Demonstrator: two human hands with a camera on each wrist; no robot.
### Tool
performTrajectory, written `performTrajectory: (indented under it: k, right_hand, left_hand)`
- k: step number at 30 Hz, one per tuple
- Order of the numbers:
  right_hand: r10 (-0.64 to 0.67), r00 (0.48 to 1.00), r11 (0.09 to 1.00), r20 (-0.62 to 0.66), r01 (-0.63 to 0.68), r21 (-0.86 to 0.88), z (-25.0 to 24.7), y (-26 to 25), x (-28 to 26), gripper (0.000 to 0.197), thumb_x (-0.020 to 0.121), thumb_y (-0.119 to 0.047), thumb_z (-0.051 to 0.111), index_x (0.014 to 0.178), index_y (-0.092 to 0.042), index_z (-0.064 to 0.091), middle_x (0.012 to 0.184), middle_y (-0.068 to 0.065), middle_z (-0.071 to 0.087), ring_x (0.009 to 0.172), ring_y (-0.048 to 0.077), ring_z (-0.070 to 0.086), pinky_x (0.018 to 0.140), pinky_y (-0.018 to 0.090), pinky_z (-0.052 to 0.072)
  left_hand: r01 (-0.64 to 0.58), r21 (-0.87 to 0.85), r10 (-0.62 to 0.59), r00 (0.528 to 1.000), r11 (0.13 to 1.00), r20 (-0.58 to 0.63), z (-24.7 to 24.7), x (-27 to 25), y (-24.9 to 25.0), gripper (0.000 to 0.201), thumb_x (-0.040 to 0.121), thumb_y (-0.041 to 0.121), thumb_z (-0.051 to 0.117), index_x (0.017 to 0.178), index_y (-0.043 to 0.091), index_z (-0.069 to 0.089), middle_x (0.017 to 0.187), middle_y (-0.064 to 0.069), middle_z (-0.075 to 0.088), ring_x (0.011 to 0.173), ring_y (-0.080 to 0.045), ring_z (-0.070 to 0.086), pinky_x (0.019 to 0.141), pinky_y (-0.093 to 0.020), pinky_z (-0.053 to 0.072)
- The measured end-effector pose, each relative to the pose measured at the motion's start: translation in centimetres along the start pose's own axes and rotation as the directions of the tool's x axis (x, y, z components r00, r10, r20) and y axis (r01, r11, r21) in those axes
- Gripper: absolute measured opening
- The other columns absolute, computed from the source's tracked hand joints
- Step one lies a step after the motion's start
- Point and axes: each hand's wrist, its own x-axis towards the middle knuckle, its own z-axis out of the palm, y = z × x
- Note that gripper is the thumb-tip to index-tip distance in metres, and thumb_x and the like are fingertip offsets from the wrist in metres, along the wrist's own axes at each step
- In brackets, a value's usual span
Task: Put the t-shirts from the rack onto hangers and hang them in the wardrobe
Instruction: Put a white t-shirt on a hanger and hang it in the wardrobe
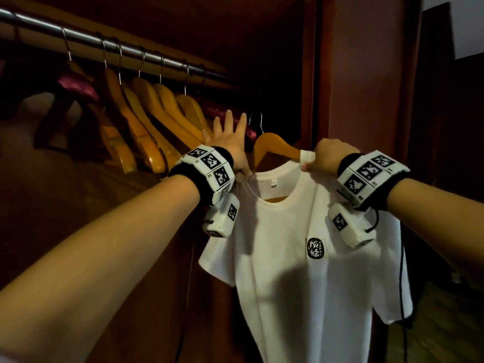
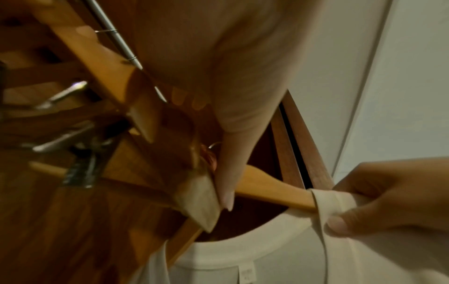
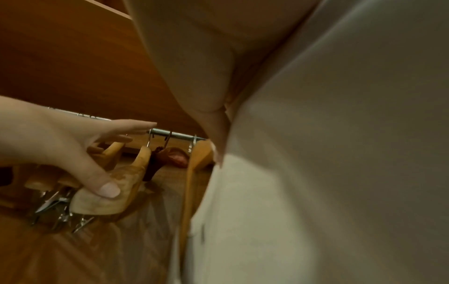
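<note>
In the head view the white t-shirt (image 1: pixel 301 258) hangs half-dressed on a wooden hanger (image 1: pixel 272 144) before the wardrobe rail (image 1: pixel 110 44). The left hand (image 1: pixel 230 142) pinches the collar, other fingers spread; the right hand (image 1: pixel 324 157) grasps the bunched collar. Only the left wrist view shows that fabric looped over the hanger's arm.

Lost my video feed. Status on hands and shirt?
Left hand pinches the collar; right hand grips collar and hanger. White t-shirt half on, hook off the rail. Empty hangers crowd left.
</note>
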Motion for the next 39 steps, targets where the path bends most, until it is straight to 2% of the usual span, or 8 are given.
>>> performTrajectory:
  k: [6,11,15,20,25,31,34,39]
  right_hand:
    - [-0.119,0.992,0.99,0.044,0.115,0.084,0.3,-0.5,1.2,0.034,0.081,-0.044,0.067,0.094,-0.014,0.061,0.085,0.005,0.062,0.081,0.024,0.061,0.069,0.032,0.048]
    - [-0.098,0.994,0.987,0.041,0.091,0.135,0.4,-0.7,1.8,0.032,0.081,-0.042,0.068,0.09,-0.013,0.059,0.084,0.006,0.06,0.078,0.025,0.06,0.065,0.03,0.044]
    - [-0.061,0.998,0.988,0.019,0.058,0.145,0.2,-1.5,2.5,0.028,0.083,-0.036,0.068,0.092,-0.013,0.055,0.084,0.007,0.058,0.077,0.025,0.057,0.067,0.031,0.045]
    - [-0.041,0.994,0.986,-0.105,0.057,0.154,-0.2,-3.2,4.3,0.023,0.091,-0.029,0.059,0.089,-0.007,0.052,0.066,0.005,0.048,0.056,0.02,0.048,0.052,0.029,0.038]
    - [-0.07,0.963,0.985,-0.261,0.107,0.133,0.3,-5.4,7.0,0.024,0.097,-0.028,0.048,0.086,-0.007,0.052,0.063,0.005,0.047,0.053,0.02,0.046,0.045,0.025,0.031]
    - [-0.002,0.942,0.969,-0.336,0.084,0.23,1.2,-8.2,10.2,0.024,0.1,-0.021,0.043,0.099,-0.002,0.058,0.082,0.011,0.056,0.07,0.029,0.053,0.062,0.034,0.044]
    - [0.051,0.964,0.945,-0.261,0.038,0.323,2.0,-9.7,12.2,0.024,0.097,-0.024,0.047,0.097,-0.005,0.061,0.088,0.015,0.059,0.076,0.033,0.056,0.077,0.049,0.052]
    - [0.075,0.958,0.943,-0.275,0.022,0.332,2.6,-11.4,14.6,0.023,0.094,-0.024,0.05,0.089,-0.005,0.062,0.085,0.022,0.055,0.071,0.034,0.044,0.07,0.051,0.045]
  left_hand:
    - [-0.056,0.078,0.052,0.997,0.995,0.055,-0.6,0.3,-0.6,0.123,0.067,0.042,0.08,0.15,0.018,-0.008,0.158,-0.004,-0.014,0.145,-0.033,-0.012,0.116,-0.052,-0.003]
    - [0.003,0.148,-0.015,0.996,0.989,0.082,-0.5,0.3,-1.3,0.114,0.071,0.059,0.069,0.151,0.011,0.003,0.159,-0.005,-0.004,0.146,-0.03,-0.001,0.118,-0.045,-0.004]
    - [0.004,0.143,-0.014,0.998,0.99,0.068,-0.4,0.1,-1.5,0.112,0.072,0.06,0.067,0.151,0.012,0.004,0.159,-0.004,-0.004,0.146,-0.03,0.002,0.117,-0.044,-0.003]
    - [-0.003,0.131,-0.005,0.998,0.991,0.059,-0.4,-0.2,-1.9,0.112,0.069,0.065,0.067,0.151,0.014,0.008,0.16,-0.001,-0.003,0.145,-0.029,0.007,0.118,-0.043,-0.002]
    - [-0.014,0.121,0.009,0.999,0.993,0.043,-0.2,-0.2,-2.4,0.115,0.067,0.067,0.066,0.151,0.016,0.006,0.16,-0.001,-0.002,0.146,-0.027,0.007,0.117,-0.043,-0.001]
    - [-0.026,0.115,0.025,1.0,0.993,0.011,-0.2,-0.9,-2.7,0.115,0.069,0.068,0.064,0.151,0.019,-0.001,0.159,0.001,-0.003,0.146,-0.021,0.008,0.117,-0.039,0.001]
    - [-0.019,0.125,0.016,1.0,0.992,0.026,-0.4,-1.0,-2.8,0.114,0.07,0.068,0.062,0.151,0.018,0.0,0.159,0.001,-0.005,0.146,-0.02,0.006,0.118,-0.039,0.001]
    - [-0.022,0.129,0.017,0.999,0.991,0.036,-0.4,-1.1,-2.9,0.113,0.071,0.068,0.062,0.151,0.018,0.0,0.159,0.001,-0.005,0.146,-0.021,0.005,0.118,-0.038,0.0]
